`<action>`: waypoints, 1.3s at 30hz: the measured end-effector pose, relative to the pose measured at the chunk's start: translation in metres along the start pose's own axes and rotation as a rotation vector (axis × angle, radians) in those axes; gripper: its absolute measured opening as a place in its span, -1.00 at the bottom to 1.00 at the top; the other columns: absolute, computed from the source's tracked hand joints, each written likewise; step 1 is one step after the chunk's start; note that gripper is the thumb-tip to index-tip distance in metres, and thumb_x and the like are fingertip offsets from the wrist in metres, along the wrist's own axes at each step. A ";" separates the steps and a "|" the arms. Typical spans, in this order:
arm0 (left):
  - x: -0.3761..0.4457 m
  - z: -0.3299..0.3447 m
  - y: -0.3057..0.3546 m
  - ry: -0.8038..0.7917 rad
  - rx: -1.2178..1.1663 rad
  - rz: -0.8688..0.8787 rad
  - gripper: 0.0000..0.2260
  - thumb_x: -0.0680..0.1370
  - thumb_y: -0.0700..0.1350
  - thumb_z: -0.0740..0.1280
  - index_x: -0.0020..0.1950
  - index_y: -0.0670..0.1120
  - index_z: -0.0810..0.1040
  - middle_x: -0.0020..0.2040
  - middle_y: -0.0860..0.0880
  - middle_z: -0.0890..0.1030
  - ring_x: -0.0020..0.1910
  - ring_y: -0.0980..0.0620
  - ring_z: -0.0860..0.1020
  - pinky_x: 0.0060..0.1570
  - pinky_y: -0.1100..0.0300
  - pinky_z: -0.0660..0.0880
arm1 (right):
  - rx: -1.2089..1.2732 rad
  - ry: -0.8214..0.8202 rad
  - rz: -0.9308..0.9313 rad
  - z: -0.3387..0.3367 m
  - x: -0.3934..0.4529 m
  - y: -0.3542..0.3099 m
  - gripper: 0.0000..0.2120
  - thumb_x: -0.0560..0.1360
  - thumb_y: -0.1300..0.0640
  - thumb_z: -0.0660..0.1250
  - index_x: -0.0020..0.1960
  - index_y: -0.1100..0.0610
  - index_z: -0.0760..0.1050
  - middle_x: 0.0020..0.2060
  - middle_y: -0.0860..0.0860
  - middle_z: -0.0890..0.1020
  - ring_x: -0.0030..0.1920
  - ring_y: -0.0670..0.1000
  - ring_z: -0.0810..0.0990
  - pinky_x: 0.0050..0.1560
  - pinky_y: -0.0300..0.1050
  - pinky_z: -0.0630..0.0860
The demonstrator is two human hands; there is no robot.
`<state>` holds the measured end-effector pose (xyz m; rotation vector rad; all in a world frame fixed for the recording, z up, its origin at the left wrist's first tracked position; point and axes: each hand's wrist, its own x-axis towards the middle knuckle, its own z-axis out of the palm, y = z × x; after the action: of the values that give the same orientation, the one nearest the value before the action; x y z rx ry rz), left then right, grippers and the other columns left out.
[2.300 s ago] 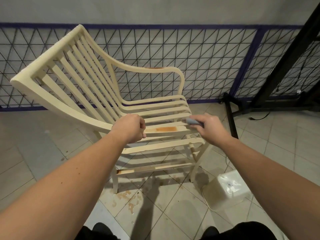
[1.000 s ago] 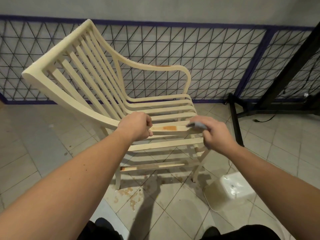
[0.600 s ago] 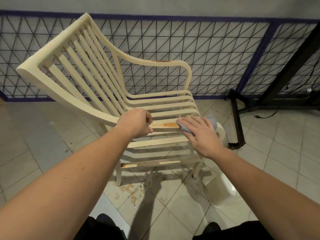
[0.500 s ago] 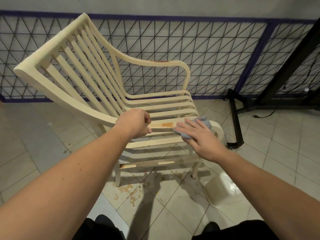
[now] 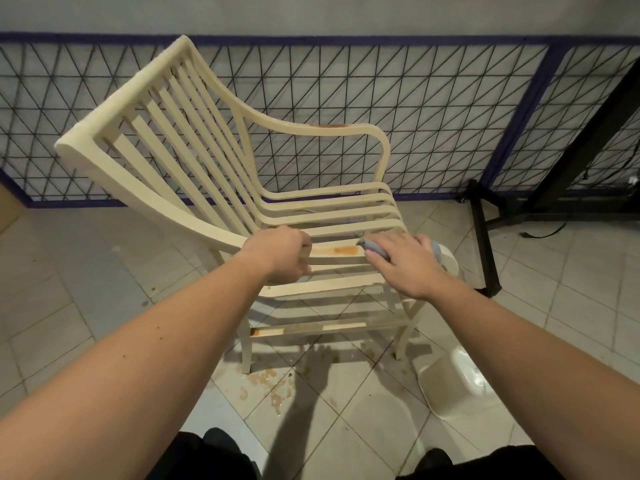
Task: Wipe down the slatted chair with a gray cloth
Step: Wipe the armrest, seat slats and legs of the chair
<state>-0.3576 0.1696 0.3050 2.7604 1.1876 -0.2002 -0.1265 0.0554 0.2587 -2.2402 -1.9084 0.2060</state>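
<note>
Since a moment ago your right hand (image 5: 408, 263) has flattened, fingers straight, pressing the gray cloth (image 5: 375, 249) on the chair (image 5: 194, 133) armrest's front end; your left hand (image 5: 282, 252) grips that armrest.

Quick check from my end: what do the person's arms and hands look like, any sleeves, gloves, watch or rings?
Both forearms are bare right to the frame edge: no sleeves showing. The left hand and right hand wear no gloves, and no watch, bracelet or ring shows on the sides in view. A few small dark spots dot the left forearm. Dark clothing shows at the bottom edge of the frame.
</note>
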 end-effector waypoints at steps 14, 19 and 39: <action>0.001 0.000 0.000 0.070 -0.068 -0.068 -0.97 0.52 -0.08 0.44 -0.06 0.00 0.65 -0.12 0.05 0.63 -0.12 -0.05 0.58 -0.20 0.07 0.58 | 0.420 0.148 -0.162 -0.024 -0.033 -0.006 -0.50 0.57 0.36 0.22 0.27 -0.17 0.56 0.21 -0.22 0.61 -0.04 -0.45 0.51 0.01 -0.50 0.42; -0.003 -0.006 -0.006 0.031 0.058 0.022 -0.71 0.57 0.12 0.35 0.28 0.12 0.54 0.12 0.05 0.63 0.01 -0.06 0.55 -0.07 0.07 0.50 | 0.399 0.209 -0.019 -0.039 -0.016 0.000 -0.78 0.62 0.15 0.21 -0.07 -0.13 0.53 -0.16 -0.13 0.63 -0.15 -0.05 0.56 -0.11 -0.11 0.47; -0.017 -0.026 -0.022 0.023 0.128 -0.083 -0.73 0.50 0.15 0.47 0.15 0.10 0.62 -0.03 0.05 0.59 -0.06 -0.03 0.54 -0.11 0.07 0.54 | -0.004 -0.021 -0.084 -0.006 -0.012 0.008 -0.56 0.67 -0.20 -0.12 0.54 -0.35 0.05 0.53 -0.26 0.25 0.52 -0.07 0.21 0.50 0.11 0.06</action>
<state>-0.3833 0.1774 0.3320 2.8310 1.3420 -0.2623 -0.1195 0.0422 0.2625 -2.1640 -2.0103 0.2147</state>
